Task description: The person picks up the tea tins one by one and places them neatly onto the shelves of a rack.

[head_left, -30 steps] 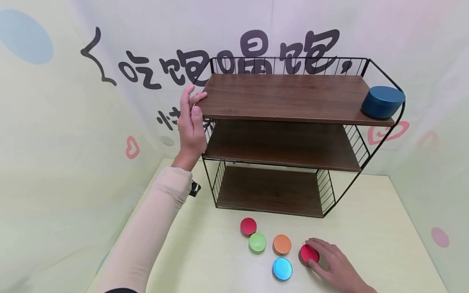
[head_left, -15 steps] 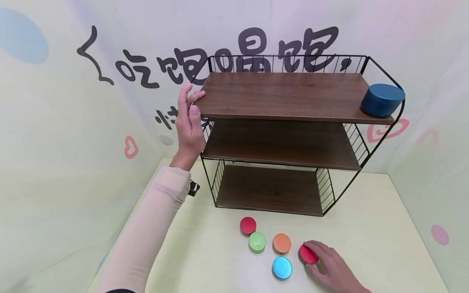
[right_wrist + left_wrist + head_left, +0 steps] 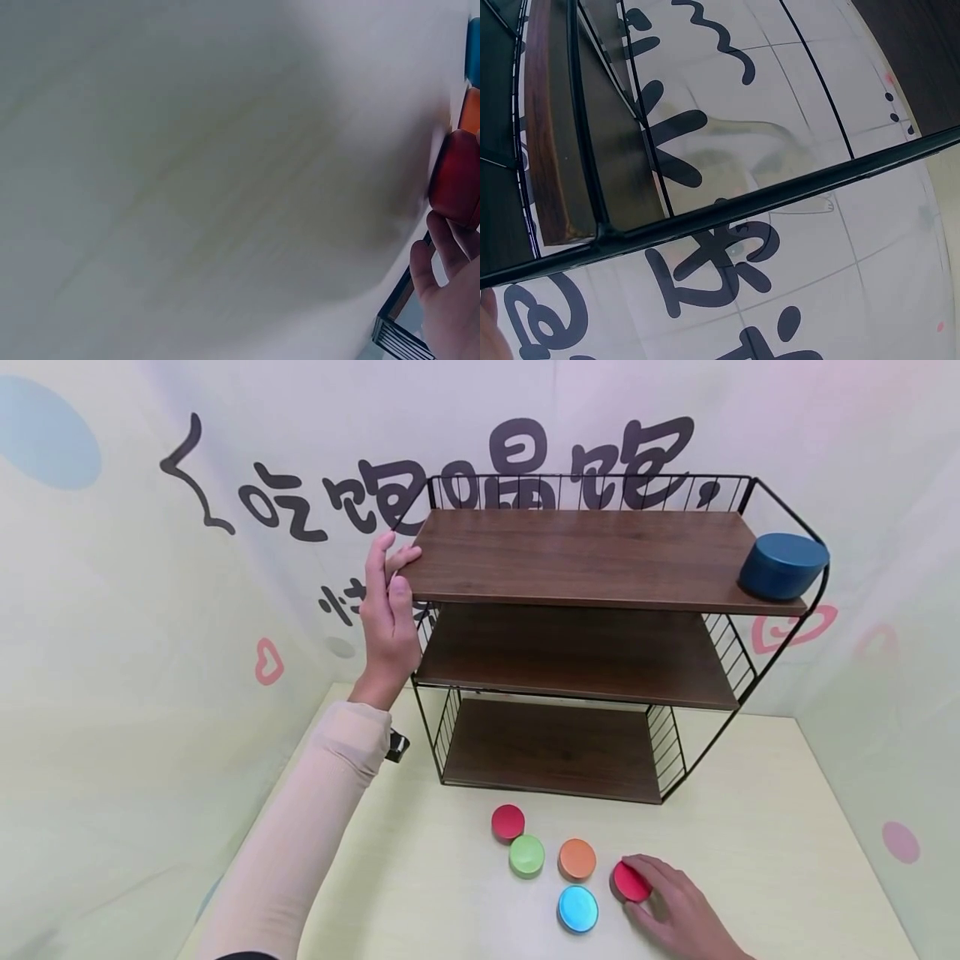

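Note:
In the head view my left hand [image 3: 390, 627] grips the left end of the top board of a three-tier shelf rack [image 3: 585, 560], thumb on the front edge, fingers over the end. Only a sliver of it shows by the black wire in the left wrist view. My right hand [image 3: 682, 910] has thumb and fingers curved round the right side of a round red tin [image 3: 632, 881] on the table. In the right wrist view, fingers [image 3: 442, 247] touch the red tin [image 3: 454, 180]; the thumb is out of frame. Left of it stand an orange tin [image 3: 577, 858] and a light blue tin [image 3: 577, 909].
A green tin [image 3: 527, 856] touches another red tin [image 3: 508, 822] in front of the bottom tier. On the top board's right end sits a larger dark blue tin [image 3: 783, 566]. A small black object [image 3: 397, 746] lies left of the rack. Printed cloth [image 3: 150, 693] hangs around the table.
The right hand's thumb has shifted from the red tin's lid to its near side, uncovering more lid. The tin stays in place. The left hand keeps its hold on the rack.

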The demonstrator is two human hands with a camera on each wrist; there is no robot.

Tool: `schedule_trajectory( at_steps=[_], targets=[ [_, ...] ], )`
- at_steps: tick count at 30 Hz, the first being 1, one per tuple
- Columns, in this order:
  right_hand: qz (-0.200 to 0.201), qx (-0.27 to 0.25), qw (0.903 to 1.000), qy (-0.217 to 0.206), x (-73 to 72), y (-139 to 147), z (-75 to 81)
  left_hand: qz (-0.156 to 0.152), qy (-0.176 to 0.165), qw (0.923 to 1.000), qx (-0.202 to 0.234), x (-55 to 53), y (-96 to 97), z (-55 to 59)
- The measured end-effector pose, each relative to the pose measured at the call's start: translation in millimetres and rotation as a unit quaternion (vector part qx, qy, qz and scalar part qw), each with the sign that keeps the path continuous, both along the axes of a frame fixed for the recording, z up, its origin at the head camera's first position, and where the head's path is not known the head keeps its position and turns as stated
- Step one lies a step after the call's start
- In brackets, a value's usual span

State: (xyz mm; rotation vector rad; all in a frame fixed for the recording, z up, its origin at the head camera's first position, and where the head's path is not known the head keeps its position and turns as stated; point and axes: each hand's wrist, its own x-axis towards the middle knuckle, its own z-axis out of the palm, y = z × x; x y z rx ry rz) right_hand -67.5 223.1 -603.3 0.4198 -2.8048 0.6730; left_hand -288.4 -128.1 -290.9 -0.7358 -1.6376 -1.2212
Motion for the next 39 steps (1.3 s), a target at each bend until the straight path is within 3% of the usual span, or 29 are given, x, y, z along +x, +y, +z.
schedule_trajectory(
  at_steps=[5, 15, 23, 27, 34, 39],
  targets=[
    [-0.015, -0.005, 0.9998, -0.016, 1.8, -2.6, 3.1, 0.001, -0.002, 1.0000, -0.001, 0.1, 0.1, -0.3],
    [0.007, -0.007, 0.9978, 0.066, -0.4, -0.2, 3.0, 0.003, -0.005, 1.0000, -0.003, 1.0, -0.4, -0.2],
    [0.030, -0.019, 0.9917, 0.124, -12.3, 7.3, 16.9, 0.011, -0.004, 0.9999, -0.005, -22.7, -9.6, -16.3],
    [0.032, -0.022, 0.9903, 0.133, -18.9, 11.7, 27.9, 0.009, -0.006, 0.9999, -0.006, -27.2, -12.2, -20.4],
    [0.038, -0.043, 0.9833, 0.173, -33.6, 23.1, 50.7, 0.012, -0.008, 0.9999, -0.005, -26.4, -10.0, -19.2],
    [0.053, -0.051, 0.9775, 0.198, -42.6, 26.7, 67.1, 0.007, -0.004, 1.0000, -0.004, -13.0, -5.7, -9.7]
  ],
)
